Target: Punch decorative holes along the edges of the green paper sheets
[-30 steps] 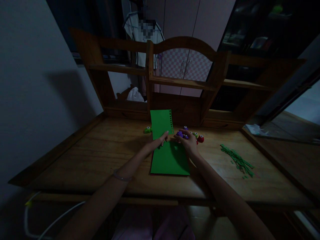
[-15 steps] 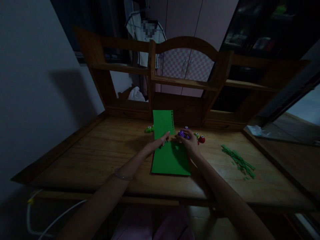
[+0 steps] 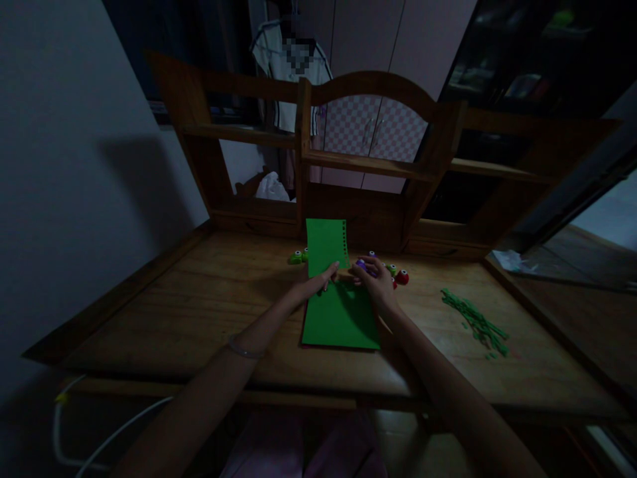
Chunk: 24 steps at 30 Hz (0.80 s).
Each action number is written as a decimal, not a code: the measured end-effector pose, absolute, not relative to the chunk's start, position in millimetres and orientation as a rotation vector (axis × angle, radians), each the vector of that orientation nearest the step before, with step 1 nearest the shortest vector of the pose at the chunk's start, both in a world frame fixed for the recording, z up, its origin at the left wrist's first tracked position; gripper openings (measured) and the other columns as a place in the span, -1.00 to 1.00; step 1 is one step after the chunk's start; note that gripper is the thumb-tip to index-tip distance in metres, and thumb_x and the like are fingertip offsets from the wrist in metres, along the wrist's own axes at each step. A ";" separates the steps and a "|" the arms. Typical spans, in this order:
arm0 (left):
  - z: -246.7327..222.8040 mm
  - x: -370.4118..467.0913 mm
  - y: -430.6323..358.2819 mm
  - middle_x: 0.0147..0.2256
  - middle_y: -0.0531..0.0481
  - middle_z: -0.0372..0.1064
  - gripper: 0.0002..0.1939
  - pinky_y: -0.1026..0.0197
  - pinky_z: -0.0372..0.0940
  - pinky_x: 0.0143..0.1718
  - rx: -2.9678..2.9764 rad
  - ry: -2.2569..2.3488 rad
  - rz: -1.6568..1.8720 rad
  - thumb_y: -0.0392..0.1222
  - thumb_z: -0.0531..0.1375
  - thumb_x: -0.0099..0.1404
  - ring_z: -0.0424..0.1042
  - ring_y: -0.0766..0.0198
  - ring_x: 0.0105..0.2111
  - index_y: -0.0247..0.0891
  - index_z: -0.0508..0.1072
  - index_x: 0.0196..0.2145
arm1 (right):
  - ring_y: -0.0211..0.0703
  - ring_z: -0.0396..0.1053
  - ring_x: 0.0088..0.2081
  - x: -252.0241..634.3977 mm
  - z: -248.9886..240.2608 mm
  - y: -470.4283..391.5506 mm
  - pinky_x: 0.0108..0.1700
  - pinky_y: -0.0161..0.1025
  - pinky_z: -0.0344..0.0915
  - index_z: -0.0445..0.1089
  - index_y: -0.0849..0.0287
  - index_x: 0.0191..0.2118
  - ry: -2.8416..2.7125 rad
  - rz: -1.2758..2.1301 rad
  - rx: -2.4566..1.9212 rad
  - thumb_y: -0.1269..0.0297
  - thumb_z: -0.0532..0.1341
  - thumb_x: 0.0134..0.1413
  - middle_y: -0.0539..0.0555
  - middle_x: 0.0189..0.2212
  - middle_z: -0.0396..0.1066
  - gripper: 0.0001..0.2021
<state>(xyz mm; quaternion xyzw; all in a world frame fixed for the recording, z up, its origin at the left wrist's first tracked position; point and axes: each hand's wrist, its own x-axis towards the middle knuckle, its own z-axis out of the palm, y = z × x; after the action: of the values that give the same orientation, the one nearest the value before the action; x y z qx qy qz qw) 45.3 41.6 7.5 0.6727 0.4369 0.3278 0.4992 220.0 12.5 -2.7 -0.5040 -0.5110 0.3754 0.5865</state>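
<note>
One right hand (image 3: 377,275): clamping on purple piece (image 3: 360,264) at right edge of green paper (image 3: 327,240). One left hand (image 3: 323,275): resting on paper; whether fingers are pinching it, I cannot tell from afar. Paper: lying on desk (image 3: 233,279), showing row of dark holes up its right edge. Red eyed toy (image 3: 403,277): sitting just right of right hand. Green strips (image 3: 475,320): lying heaped farther right.
</note>
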 end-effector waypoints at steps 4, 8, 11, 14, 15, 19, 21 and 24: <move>5.4 44.9 42.0 -0.71 0.12 0.06 -0.47 0.27 0.06 -0.56 1.617 1.070 0.786 0.29 -0.10 0.22 0.08 0.36 -0.68 -0.23 0.27 -0.55 | -0.14 0.44 -0.41 221.4 -3.2 14.4 -0.41 -0.22 0.38 0.38 0.18 -0.14 -1.198 0.827 -1.236 -0.01 0.28 -0.13 0.15 -0.27 0.46 -0.54; 3.1 45.0 45.0 -0.71 0.13 0.05 -0.46 0.28 0.06 -0.56 1.636 1.069 0.783 0.29 -0.10 0.22 0.07 0.37 -0.69 -0.24 0.27 -0.55 | -0.08 0.46 -0.35 224.8 -7.2 17.6 -0.33 -0.19 0.39 0.41 0.21 -0.20 -1.246 0.754 -1.262 -0.01 0.28 -0.13 0.15 -0.33 0.48 -0.58; 2.4 45.0 45.9 -0.71 0.13 0.06 -0.47 0.28 0.05 -0.56 1.648 1.044 0.775 0.28 -0.11 0.23 0.08 0.37 -0.68 -0.23 0.26 -0.55 | -0.07 0.45 -0.28 226.9 -11.6 19.5 -0.28 -0.20 0.38 0.40 0.17 -0.21 -1.316 0.662 -1.257 0.04 0.28 -0.11 0.13 -0.29 0.47 -0.63; -0.9 44.7 48.3 -0.71 0.12 0.05 -0.46 0.28 0.05 -0.56 1.674 1.036 0.793 0.27 -0.12 0.23 0.10 0.36 -0.67 -0.24 0.28 -0.55 | -0.09 0.44 -0.24 227.5 -15.1 20.6 -0.23 -0.19 0.37 0.38 0.14 -0.19 -1.421 0.596 -1.245 0.12 0.27 -0.09 0.11 -0.25 0.46 -0.68; -2.8 44.6 49.8 -0.71 0.12 0.05 -0.46 0.28 0.05 -0.56 1.682 1.036 0.801 0.27 -0.12 0.23 0.10 0.36 -0.67 -0.24 0.29 -0.55 | -0.09 0.44 -0.23 227.4 -15.8 20.8 -0.21 -0.19 0.36 0.37 0.14 -0.18 -1.455 0.568 -1.246 0.14 0.26 -0.08 0.10 -0.24 0.46 -0.69; -10.8 44.4 56.2 -0.71 0.13 0.06 -0.45 0.28 0.05 -0.57 1.714 1.004 0.826 0.28 -0.12 0.23 0.09 0.37 -0.69 -0.25 0.30 -0.53 | -0.08 0.41 -0.20 227.5 -16.1 20.9 -0.16 -0.15 0.33 0.37 0.13 -0.15 -1.584 0.414 -1.275 0.21 0.24 -0.05 0.11 -0.19 0.43 -0.71; -12.4 44.6 57.2 -0.71 0.13 0.06 -0.45 0.29 0.05 -0.58 1.707 0.997 0.832 0.28 -0.12 0.23 0.09 0.37 -0.69 -0.25 0.30 -0.54 | -0.07 0.40 -0.20 227.9 -14.9 20.5 -0.15 -0.15 0.32 0.38 0.13 -0.15 -1.644 0.352 -1.286 0.22 0.23 -0.03 0.12 -0.21 0.43 -0.73; -10.5 44.3 54.9 -0.71 0.13 0.06 -0.44 0.29 0.05 -0.58 1.682 1.011 0.835 0.30 -0.11 0.22 0.10 0.37 -0.69 -0.24 0.29 -0.55 | -0.08 0.40 -0.23 228.0 -13.1 19.3 -0.17 -0.17 0.32 0.39 0.13 -0.16 -1.701 0.339 -1.299 0.21 0.21 -0.01 0.09 -0.24 0.44 -0.74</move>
<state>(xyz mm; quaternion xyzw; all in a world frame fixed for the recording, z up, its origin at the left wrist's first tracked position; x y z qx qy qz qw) 44.3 54.9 -10.5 0.6905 0.4149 0.3429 0.4833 228.0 19.3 -13.1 -0.5298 -0.6935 0.1381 0.4684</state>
